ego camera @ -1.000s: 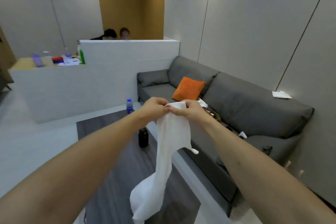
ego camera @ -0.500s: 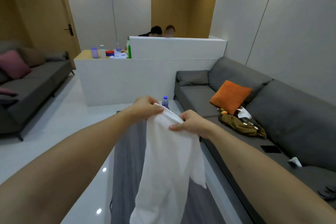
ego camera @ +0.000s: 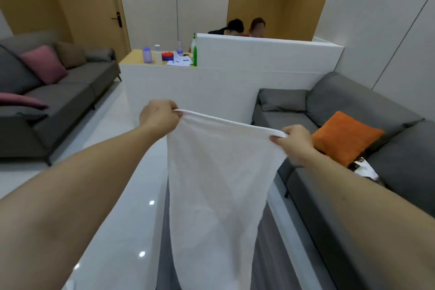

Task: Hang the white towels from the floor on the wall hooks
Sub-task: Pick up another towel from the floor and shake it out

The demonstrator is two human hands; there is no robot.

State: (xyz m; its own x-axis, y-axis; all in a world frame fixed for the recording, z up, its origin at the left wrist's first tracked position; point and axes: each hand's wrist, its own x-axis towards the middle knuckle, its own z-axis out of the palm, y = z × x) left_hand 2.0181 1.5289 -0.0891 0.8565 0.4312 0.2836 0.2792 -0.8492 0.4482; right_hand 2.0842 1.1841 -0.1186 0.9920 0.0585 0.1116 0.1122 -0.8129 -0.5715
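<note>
Mid-frame, the left hand [ego camera: 158, 117] and right hand [ego camera: 294, 142] each pinched a top corner of the white towel [ego camera: 219, 186]; its long axis hung downward, no hook visible.

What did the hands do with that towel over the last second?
The left hand and right hand drew apart, stretching the white towel's top edge out flat; earlier they pinched it bunched together. The view also swung left. Both hands kept their grip throughout.

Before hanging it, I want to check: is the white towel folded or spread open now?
Spread. The left hand and right hand pinch the white towel at its top corners; it hangs flat.
</note>
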